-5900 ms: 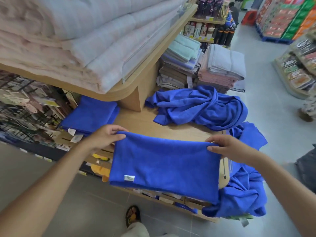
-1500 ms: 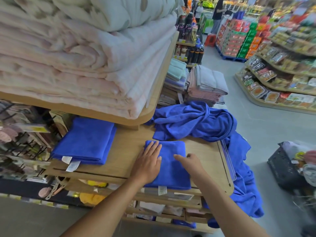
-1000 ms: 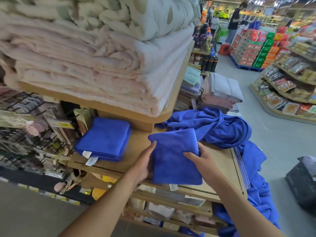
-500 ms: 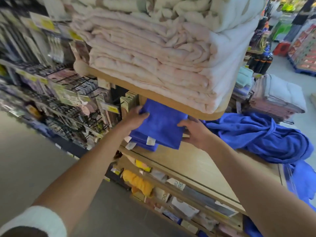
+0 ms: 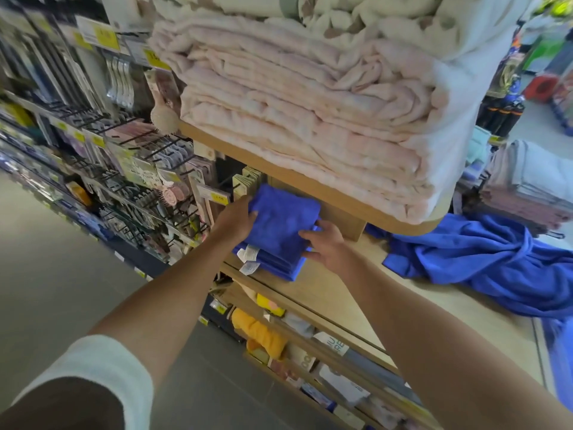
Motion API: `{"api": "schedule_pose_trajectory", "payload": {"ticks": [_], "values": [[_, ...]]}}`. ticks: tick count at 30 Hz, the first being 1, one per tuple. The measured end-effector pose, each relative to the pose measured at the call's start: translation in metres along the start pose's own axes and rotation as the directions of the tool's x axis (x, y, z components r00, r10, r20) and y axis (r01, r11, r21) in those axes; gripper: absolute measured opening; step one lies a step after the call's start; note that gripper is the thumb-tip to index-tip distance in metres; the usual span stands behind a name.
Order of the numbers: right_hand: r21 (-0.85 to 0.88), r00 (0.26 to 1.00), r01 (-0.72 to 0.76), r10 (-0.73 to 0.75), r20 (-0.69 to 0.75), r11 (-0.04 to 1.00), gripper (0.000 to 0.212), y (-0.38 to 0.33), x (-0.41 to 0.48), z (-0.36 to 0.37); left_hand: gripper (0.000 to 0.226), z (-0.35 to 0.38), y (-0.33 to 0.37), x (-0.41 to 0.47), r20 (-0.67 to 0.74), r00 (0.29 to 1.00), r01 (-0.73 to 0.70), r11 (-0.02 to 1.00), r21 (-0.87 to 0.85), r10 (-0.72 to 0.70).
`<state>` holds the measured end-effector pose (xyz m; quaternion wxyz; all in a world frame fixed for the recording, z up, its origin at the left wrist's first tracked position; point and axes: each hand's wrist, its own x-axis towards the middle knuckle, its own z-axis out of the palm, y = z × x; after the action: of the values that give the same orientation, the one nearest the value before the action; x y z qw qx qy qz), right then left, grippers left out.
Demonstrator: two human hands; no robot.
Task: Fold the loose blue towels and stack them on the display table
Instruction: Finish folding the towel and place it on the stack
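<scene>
A folded blue towel (image 5: 283, 218) lies on top of the stack of folded blue towels (image 5: 273, 262) at the left end of the wooden display table (image 5: 341, 293). My left hand (image 5: 237, 220) grips the folded towel's left edge. My right hand (image 5: 325, 246) holds its right edge, fingers curled against the stack. White tags hang from the stack's front. A heap of loose blue towels (image 5: 483, 262) sprawls on the table to the right and spills over its far edge.
An upper wooden shelf (image 5: 310, 184) piled with pale pink blankets (image 5: 310, 103) overhangs the stack. Racks of hanging goods (image 5: 108, 150) stand to the left. Below the tabletop, shelves hold packaged items (image 5: 310, 346). More folded towels (image 5: 533, 184) sit at the right.
Both hands flattened the folded towel on the table, lifted it, carried it left and set it down onto the stack under the upper shelf.
</scene>
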<state>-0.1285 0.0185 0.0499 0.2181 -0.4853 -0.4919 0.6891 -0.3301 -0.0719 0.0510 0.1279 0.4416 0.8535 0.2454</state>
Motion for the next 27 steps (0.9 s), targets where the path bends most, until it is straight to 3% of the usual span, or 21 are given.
{"api": "schedule_pose_trajectory", "payload": {"ticks": [2,4,6,9,12,15,18,20,23,25,27], "values": [[-0.024,0.999,0.038,-0.038,-0.018,0.999,0.041,-0.001,-0.001,-0.007,0.057,-0.001,0.007,-0.006,-0.021,0.999,-0.029,0.995,0.092,0.031],[-0.134,0.991,0.121,-0.128,-0.041,0.984,0.019,0.001,-0.004,-0.024,0.055,0.001,0.024,-0.018,-0.104,0.985,-0.108,0.959,0.263,0.139],[-0.24,0.967,0.23,-0.25,-0.056,0.943,0.017,0.013,-0.009,-0.05,0.047,0.013,0.05,-0.037,-0.225,0.908,-0.256,0.894,0.367,0.352],[-0.473,0.893,0.348,-0.44,-0.095,0.809,0.027,0.044,-0.02,-0.101,0.034,0.055,0.095,-0.066,-0.302,0.755,-0.5,0.809,0.308,0.582],[-0.665,0.831,0.366,-0.55,-0.081,0.651,0.031,0.079,-0.037,-0.154,0.037,0.112,0.127,-0.088,-0.117,0.762,-0.615,0.768,0.178,0.637],[-0.802,0.775,0.329,-0.628,-0.073,0.499,0.022,0.112,-0.054,-0.206,0.047,0.165,0.144,-0.097,0.101,0.779,-0.627,0.77,0.123,0.618],[-0.854,0.765,0.293,-0.642,-0.061,0.431,0.022,0.132,-0.073,-0.242,0.053,0.205,0.158,-0.099,0.267,0.781,-0.615,0.771,0.168,0.565],[-0.867,0.777,0.299,-0.629,-0.021,0.399,0.021,0.129,-0.08,-0.255,0.056,0.22,0.167,-0.1,0.301,0.793,-0.598,0.771,0.217,0.53],[-0.853,0.772,0.274,-0.63,-0.079,0.443,0.029,0.101,-0.079,-0.274,0.056,0.227,0.176,-0.101,0.237,0.812,-0.58,0.782,0.23,0.533],[-0.785,0.693,0.237,-0.666,-0.277,0.573,0.045,0.068,-0.071,-0.291,0.052,0.231,0.176,-0.1,0.201,0.81,-0.585,0.775,0.238,0.551],[-0.641,0.63,0.194,-0.595,-0.499,0.743,0.062,0.029,-0.058,-0.309,0.051,0.234,0.175,-0.099,0.181,0.81,-0.587,0.773,0.241,0.558]]}}
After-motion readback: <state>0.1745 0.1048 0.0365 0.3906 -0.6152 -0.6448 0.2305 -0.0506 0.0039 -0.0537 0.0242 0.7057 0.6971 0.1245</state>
